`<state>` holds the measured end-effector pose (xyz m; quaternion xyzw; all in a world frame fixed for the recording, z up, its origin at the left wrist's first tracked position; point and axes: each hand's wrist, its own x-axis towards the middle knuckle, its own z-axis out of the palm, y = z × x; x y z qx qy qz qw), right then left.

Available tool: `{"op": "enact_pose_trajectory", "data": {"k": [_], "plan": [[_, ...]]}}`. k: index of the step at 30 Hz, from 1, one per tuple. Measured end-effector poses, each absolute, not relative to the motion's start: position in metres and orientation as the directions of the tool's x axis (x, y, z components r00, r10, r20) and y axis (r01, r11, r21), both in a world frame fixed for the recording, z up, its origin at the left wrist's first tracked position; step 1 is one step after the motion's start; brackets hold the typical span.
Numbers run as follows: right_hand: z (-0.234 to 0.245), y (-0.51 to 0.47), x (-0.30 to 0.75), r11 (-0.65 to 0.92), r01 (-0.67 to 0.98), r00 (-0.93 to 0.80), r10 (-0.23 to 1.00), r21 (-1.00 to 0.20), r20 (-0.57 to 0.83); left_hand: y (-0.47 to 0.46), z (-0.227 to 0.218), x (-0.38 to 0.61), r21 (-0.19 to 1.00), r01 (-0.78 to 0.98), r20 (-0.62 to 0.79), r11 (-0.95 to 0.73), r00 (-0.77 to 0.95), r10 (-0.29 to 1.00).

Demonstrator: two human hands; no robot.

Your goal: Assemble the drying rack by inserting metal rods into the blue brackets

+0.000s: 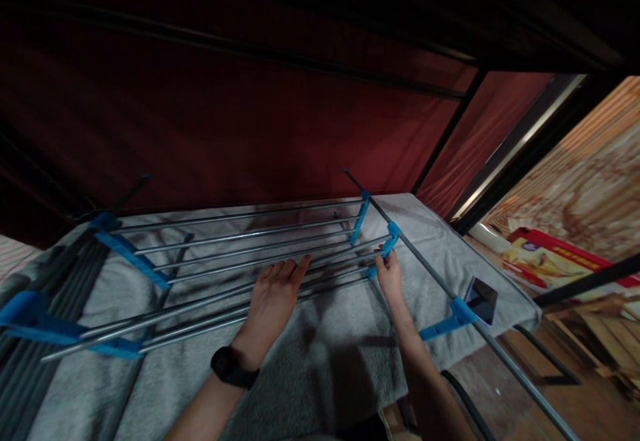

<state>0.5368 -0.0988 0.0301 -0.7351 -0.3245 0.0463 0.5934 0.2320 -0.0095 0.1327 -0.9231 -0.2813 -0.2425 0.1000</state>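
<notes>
Two hands (pixel 276 287) (pixel 391 273) on one rack (pixel 250 234), five blue brackets (pixel 447 323)

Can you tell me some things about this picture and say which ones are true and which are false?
1. The round black watch is on the right wrist. False: the round black watch is on the left wrist.
2. The right hand touches a blue plastic bracket. True.
3. The left hand lies over thin, shiny grey metal tubes. True.
4. The flat, dark rectangular phone is on the floor. False: the flat, dark rectangular phone lies on the fuzzy grey cloth.
5. The red and yellow cardboard box is on the picture's left side. False: the red and yellow cardboard box is on the right side.
</notes>
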Motion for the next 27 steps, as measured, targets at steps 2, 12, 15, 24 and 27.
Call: {"op": "enact_pose_trajectory", "data": {"k": [2, 12, 15, 24, 27], "plan": [[0.030, -0.099, 0.536, -0.083, 0.427, 0.786, 0.526, -0.900, 0.325, -0.009, 0.132, 0.232, -0.053, 0.564, 0.519, -0.824, 0.720, 0.460], [0.029, -0.098, 0.535, -0.089, 0.468, 0.775, 0.519, -0.879, 0.360, -0.007, 0.136, 0.235, -0.013, 0.561, 0.483, -0.828, 0.728, 0.486], [0.030, -0.098, 0.535, -0.103, 0.456, 0.783, 0.520, -0.884, 0.343, -0.004, 0.138, 0.236, 0.002, 0.555, 0.477, -0.832, 0.731, 0.488], [0.030, -0.110, 0.514, -0.104, 0.499, 0.792, 0.457, -0.860, 0.405, -0.006, 0.145, 0.236, -0.002, 0.562, 0.498, -0.827, 0.718, 0.487], [0.039, -0.124, 0.484, -0.098, 0.579, 0.781, 0.350, -0.809, 0.517, -0.006, 0.148, 0.236, -0.008, 0.563, 0.499, -0.826, 0.719, 0.485]]}}
